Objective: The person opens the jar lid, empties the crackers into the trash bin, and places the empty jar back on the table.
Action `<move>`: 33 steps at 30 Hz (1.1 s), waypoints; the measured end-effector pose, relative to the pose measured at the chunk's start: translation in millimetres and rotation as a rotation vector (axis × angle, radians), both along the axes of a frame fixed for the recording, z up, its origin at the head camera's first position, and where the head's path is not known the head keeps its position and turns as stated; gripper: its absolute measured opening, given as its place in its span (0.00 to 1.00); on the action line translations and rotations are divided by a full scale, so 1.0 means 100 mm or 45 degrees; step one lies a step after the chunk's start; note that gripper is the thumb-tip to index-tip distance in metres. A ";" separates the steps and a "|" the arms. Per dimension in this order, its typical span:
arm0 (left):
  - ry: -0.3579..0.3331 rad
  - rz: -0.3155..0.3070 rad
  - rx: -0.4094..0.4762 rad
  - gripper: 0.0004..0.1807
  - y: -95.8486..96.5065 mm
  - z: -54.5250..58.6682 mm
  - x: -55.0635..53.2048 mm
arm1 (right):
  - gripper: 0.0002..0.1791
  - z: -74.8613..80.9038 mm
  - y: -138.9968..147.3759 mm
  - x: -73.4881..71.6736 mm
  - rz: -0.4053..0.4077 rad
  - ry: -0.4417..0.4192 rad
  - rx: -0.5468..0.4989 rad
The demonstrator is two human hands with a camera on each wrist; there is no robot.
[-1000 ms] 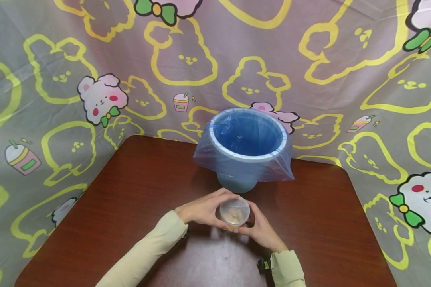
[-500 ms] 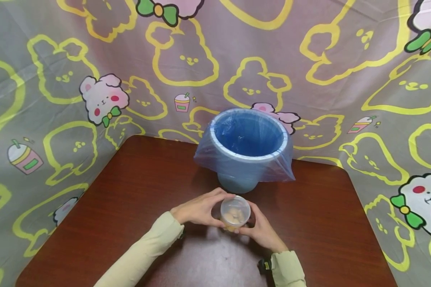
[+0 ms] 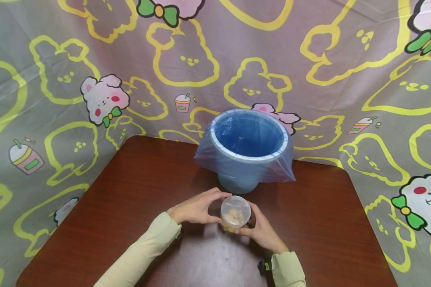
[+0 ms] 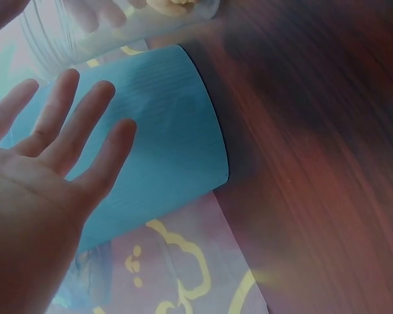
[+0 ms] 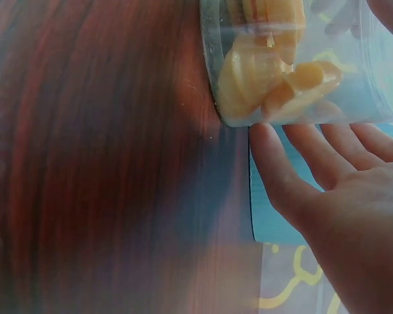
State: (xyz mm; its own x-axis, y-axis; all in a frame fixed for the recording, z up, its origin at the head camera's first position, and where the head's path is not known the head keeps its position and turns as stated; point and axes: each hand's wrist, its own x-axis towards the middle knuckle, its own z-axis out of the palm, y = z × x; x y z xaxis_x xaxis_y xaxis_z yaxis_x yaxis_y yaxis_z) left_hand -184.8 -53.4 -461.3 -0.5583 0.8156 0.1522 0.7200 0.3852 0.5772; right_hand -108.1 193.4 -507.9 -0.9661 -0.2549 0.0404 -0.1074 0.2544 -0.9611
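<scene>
A clear round plastic jar (image 3: 236,211) with a translucent lid stands on the table in front of the bin. Pale yellow-brown chunks (image 5: 252,78) lie in its bottom. My right hand (image 3: 263,231) grips the jar from the right, thumb in front and fingers round the far side. On the left, my left hand (image 3: 195,207) is spread with thumb and index finger close to the jar's side. In the left wrist view its fingers (image 4: 98,124) are straight and apart, with a gap to the jar.
A blue bin (image 3: 237,181) lined with a thin blue plastic bag (image 3: 278,169) stands just behind the jar. The dark red-brown wooden table (image 3: 129,179) is bordered by a cartoon-print curtain (image 3: 186,44) at the back and both sides.
My left hand has drawn back leftward from the jar, its fingers loosening from the side. The right hand keeps its grip, and the jar has hardly moved.
</scene>
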 end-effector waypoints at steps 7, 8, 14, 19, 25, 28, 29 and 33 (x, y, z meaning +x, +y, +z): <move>0.011 -0.001 0.036 0.40 -0.01 -0.01 -0.03 | 0.49 -0.01 0.00 0.00 0.005 0.008 -0.009; 0.015 -0.001 0.040 0.40 0.00 -0.01 -0.03 | 0.49 -0.02 0.00 0.00 0.004 0.013 -0.008; 0.011 0.008 0.034 0.41 0.01 -0.01 -0.05 | 0.48 -0.03 0.00 0.00 -0.015 0.025 -0.012; 0.016 0.002 0.039 0.42 0.02 -0.03 -0.06 | 0.48 -0.02 0.00 0.01 -0.018 0.026 -0.014; 0.059 -0.016 0.063 0.43 0.04 -0.04 -0.07 | 0.49 -0.01 0.00 0.00 -0.006 0.003 -0.009; 0.062 -0.021 0.064 0.44 0.07 -0.04 -0.07 | 0.49 0.00 0.00 0.00 0.002 -0.008 -0.021; 0.056 -0.020 0.062 0.45 0.08 -0.05 -0.06 | 0.49 0.00 0.00 0.00 0.001 -0.011 -0.019; 0.010 -0.023 0.043 0.46 0.13 -0.05 -0.05 | 0.49 0.00 0.00 0.00 0.018 -0.020 -0.020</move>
